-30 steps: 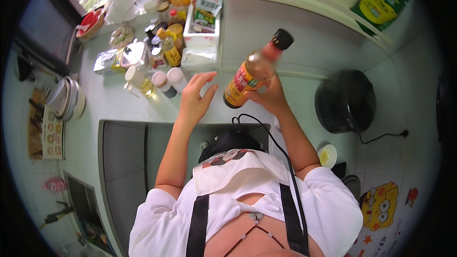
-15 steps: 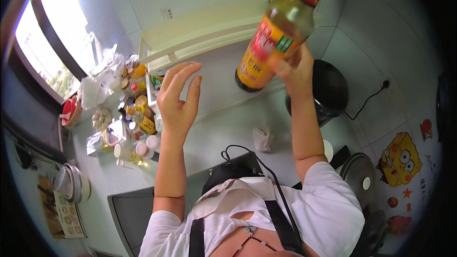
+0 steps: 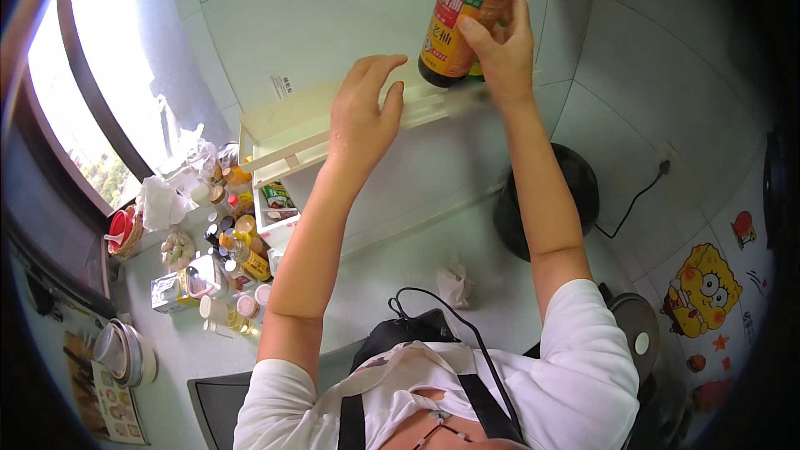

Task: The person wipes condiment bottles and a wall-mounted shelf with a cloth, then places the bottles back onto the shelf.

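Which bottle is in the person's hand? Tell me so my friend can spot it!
Find the long pale shelf on the tiled wall, then the right hand near its right end. That hand grips a bottle with a red-and-yellow label. Unlike the bottles on the counter, it is being held.

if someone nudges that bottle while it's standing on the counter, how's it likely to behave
The bottle looks tall for its base, so a push high up would probably tip it. Its rounded body suggests it may roll on its side. Its glossy surface could feel slippery.
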The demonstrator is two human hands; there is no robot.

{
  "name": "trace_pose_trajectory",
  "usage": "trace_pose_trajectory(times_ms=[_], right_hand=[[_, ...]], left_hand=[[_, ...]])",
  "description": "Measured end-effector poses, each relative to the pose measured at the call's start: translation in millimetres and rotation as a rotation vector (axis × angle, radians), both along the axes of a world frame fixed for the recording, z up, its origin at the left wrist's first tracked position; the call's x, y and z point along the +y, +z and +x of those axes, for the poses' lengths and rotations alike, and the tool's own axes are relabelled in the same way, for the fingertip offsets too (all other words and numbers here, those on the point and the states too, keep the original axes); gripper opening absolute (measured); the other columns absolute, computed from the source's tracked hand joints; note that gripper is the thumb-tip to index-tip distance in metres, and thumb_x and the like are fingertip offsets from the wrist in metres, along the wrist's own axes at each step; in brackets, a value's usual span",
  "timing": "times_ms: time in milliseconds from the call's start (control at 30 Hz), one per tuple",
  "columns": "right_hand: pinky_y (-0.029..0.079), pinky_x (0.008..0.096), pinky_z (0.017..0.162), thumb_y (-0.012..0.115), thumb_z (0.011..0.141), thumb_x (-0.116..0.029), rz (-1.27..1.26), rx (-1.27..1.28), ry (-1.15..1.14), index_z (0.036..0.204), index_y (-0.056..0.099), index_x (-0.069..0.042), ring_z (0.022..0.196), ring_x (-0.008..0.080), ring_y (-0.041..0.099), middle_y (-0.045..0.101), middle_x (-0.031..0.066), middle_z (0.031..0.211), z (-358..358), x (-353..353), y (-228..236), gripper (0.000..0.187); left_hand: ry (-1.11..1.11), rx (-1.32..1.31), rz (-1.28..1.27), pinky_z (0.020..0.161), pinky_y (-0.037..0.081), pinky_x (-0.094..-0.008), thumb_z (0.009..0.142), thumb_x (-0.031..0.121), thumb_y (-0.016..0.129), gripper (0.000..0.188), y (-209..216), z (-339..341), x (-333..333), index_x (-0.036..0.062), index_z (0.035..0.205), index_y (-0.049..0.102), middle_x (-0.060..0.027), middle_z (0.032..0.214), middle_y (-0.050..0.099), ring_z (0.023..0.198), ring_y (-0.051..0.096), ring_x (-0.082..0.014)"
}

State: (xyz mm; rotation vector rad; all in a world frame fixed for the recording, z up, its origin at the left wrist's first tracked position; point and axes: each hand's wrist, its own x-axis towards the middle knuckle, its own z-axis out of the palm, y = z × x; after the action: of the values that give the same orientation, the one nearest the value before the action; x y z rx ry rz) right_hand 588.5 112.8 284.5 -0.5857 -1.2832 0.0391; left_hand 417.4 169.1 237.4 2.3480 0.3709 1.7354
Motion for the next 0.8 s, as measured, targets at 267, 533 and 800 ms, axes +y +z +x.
trace_pose_trajectory(times_ms=[267,533,800], right_hand=[[0.047,0.0344,0.092,0.071,0.077,-0.013,-0.170,-0.095,-0.014,0.135,0.025,0.004,0.114,0.0262,0.053,0.044,0.0205,0.129,-3.7,40.7,-11.6,0.076],[0.045,0.0346,0.094,0.070,0.079,-0.017,-0.260,-0.127,-0.054,0.135,0.024,0.005,0.115,0.0251,0.051,0.043,0.0209,0.130,5.4,65.1,-29.3,0.076],[0.043,0.0332,0.096,0.069,0.080,-0.018,-0.400,-0.075,0.080,0.136,0.023,0.005,0.116,0.0233,0.051,0.047,0.0205,0.127,0.5,55.8,-26.5,0.076]], left_hand=[[-0.047,0.091,-0.160,0.087,0.047,-0.0347,0.080,-0.004,0.040,0.046,8.5,4.9,9.8,0.0040,0.124,0.049,-0.0158,0.116,0.055,0.105,0.057,-0.0264],[0.021,0.155,-0.152,0.089,0.045,-0.0364,0.080,0.000,0.043,0.045,1.7,6.1,21.4,-0.0001,0.124,0.050,-0.0189,0.118,0.056,0.108,0.056,-0.0301],[0.089,0.210,-0.101,0.090,0.045,-0.0385,0.079,0.001,0.044,0.045,-0.7,5.0,18.9,-0.0007,0.123,0.051,-0.0208,0.118,0.056,0.107,0.056,-0.0332]])
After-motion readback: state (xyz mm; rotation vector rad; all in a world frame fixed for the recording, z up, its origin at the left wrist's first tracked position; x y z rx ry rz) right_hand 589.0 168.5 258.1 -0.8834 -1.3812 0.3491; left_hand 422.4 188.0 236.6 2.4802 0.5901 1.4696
